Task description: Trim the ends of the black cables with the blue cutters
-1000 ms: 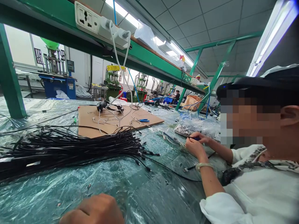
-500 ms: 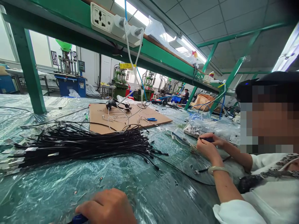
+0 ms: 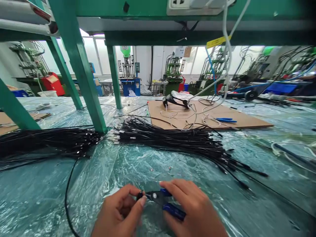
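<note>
My left hand [image 3: 120, 210] pinches a small black cable end [image 3: 140, 196] between thumb and forefinger. In my right hand [image 3: 194, 207] are cutting pliers [image 3: 158, 197] with dark blue handles, their jaws pointing left. The jaw tips meet the cable end at my left fingertips; whether they bite on it I cannot tell. Beyond my hands lies a thick bundle of black cables [image 3: 168, 140], with pale connectors at its left end and dark ends spread to the right. A second pile of black cables [image 3: 49, 143] lies to the left.
Clear plastic film covers the green table [image 3: 138, 168]. Green posts [image 3: 85, 72] rise on the left, under a shelf beam carrying a power strip [image 3: 195, 7]. White cords hang over a cardboard sheet [image 3: 247, 120] holding blue-handled pliers [image 3: 225, 120]. Coiled pale cable [image 3: 293, 158] lies right.
My view has swung left, and the co-worker on the right is out of it. My left hand has come into sight, and the pliers in my right hand now meet the cable end.
</note>
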### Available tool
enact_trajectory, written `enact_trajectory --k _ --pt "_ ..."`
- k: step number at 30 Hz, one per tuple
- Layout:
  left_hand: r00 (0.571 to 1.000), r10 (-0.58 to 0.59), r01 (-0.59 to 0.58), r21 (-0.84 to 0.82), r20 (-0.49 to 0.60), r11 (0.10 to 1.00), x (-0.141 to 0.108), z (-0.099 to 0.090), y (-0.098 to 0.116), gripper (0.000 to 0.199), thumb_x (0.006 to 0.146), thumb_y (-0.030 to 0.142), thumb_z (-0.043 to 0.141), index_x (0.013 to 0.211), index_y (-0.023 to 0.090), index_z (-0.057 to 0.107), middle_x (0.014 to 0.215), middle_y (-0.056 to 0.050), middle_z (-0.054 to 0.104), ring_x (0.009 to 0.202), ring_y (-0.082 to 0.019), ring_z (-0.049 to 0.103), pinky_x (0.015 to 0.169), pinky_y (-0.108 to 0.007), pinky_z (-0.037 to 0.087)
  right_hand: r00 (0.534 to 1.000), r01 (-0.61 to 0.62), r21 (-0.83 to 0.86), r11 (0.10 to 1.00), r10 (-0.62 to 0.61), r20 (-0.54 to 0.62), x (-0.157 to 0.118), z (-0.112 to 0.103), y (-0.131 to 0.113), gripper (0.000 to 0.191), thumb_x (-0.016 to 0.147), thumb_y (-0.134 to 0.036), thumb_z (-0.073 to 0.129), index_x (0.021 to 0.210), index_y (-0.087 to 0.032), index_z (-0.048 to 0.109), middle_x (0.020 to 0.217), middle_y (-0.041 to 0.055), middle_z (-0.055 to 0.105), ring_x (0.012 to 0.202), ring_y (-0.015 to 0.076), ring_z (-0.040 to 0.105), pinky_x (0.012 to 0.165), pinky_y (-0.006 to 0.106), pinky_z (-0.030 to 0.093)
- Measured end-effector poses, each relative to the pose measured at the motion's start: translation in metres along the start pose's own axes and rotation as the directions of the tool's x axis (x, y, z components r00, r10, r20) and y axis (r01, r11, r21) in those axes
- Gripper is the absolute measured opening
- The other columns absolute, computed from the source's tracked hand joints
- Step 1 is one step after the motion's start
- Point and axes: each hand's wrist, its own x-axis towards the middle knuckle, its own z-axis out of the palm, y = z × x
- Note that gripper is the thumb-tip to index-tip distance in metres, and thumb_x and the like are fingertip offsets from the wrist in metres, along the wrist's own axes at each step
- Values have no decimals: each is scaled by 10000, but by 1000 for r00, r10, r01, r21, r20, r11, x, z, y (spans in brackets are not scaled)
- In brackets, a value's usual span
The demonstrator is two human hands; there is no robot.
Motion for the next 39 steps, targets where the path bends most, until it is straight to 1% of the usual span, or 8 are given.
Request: enact_trajectory --k 5,8,11,17,20,25,32,39 --pt "999 1 -3 25 54 1000 -2 -3 -3 322 765 499 637 813 181 615 489 33 549 381 -113 487 371 -180 386 999 52 -53 997 -52 1 5 -4 0 398 628 -94 605 996 -230 672 874 -6 726 755 181 671 677 294 535" --pt "997 -2 -2 55 79 999 -3 -4 -5 291 779 469 617 821 182 606 501 27 562 379 -110 479 375 -182 389 997 82 -62 995 -82 -6 6 -4 0 385 632 -97 593 984 -230 674 859 -16 724 749 168 674 664 280 537" --pt "992 25 -37 93 121 995 -3 -3 -4 271 798 448 591 803 178 609 504 22 543 409 -112 464 387 -185 379 993 113 -73 991 -115 -28 5 -4 0 365 653 -103 566 982 -218 673 851 -13 723 747 157 678 667 268 539" --pt "998 53 -57 144 34 988 -5 0 -1 241 791 408 583 768 171 624 503 31 474 456 -117 430 413 -199 353 988 146 -100 984 -150 -37 6 -4 -1 311 700 -121 536 965 -208 675 833 -4 726 728 157 680 654 265 541" --pt "997 53 -60 132 56 989 -6 1 -3 221 790 392 576 747 178 610 499 39 445 452 -113 394 405 -200 326 984 169 -113 979 -173 -32 6 -4 -1 304 710 -124 518 958 -202 674 824 -1 727 718 158 681 645 262 539" --pt "989 54 -75 161 135 984 -3 -1 -2 243 803 400 537 778 166 599 504 44 429 445 -109 368 416 -211 299 979 194 -134 972 -200 -31 7 -3 2 277 731 -139 505 942 -199 672 799 -6 724 691 149 681 627 250 540" --pt "993 48 -63 141 105 988 -6 0 3 205 798 375 550 748 179 581 487 63 404 417 -98 357 430 -222 255 976 209 -148 967 -216 -32 6 -3 1 236 778 -160 488 926 -194 669 769 4 719 652 143 672 586 237 531" --pt "988 89 -105 126 124 987 -3 1 -7 166 808 336 535 749 185 568 464 75 384 402 -98 357 416 -219 231 969 239 -188 953 -245 -12 5 -4 4 193 878 -231 478 931 -202 661 773 2 719 639 139 664 574 238 520"
